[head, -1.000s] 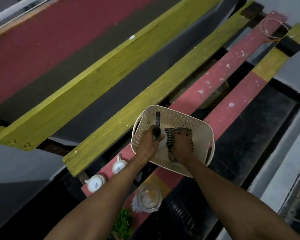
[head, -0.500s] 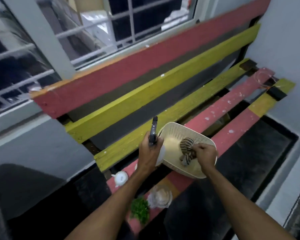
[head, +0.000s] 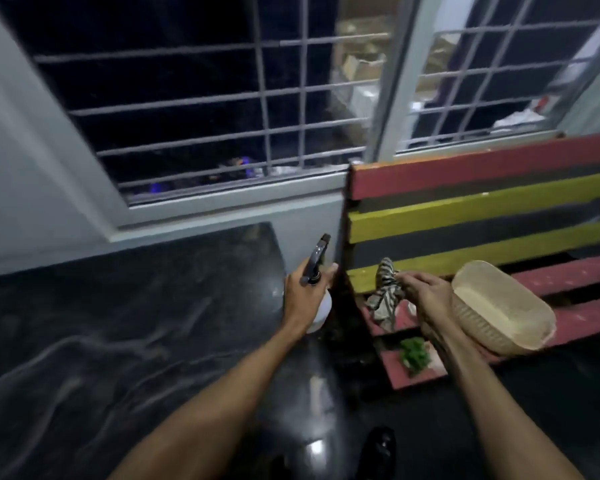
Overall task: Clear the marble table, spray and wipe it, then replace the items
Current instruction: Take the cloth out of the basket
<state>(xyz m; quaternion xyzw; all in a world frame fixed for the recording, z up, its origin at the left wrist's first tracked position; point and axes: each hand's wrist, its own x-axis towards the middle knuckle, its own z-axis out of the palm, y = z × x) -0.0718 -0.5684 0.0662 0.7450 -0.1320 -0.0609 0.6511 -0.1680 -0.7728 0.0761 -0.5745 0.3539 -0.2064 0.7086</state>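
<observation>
Head view: the left hand (head: 303,289) grips a spray bottle (head: 317,271) by its neck, nozzle pointing up and far, over the right edge of the black marble table (head: 118,323), which spreads leftward. The right hand (head: 425,289) pinches a striped cloth (head: 385,292) over the slatted bench (head: 499,209). No writing is legible.

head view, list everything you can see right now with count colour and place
marble table: one, black with pale veins, lower left
spray bottle: one, white body with dark nozzle, over the table's right edge
cloth: one, striped dark and pale, hanging above the bench
bench: one, red, yellow and black slats, right
basket: one, cream, on the bench seat
green sprig: one, on the near red slat
window: barred, grey frame, top
left hand: holds the spray bottle
right hand: fingers pinch the cloth
</observation>
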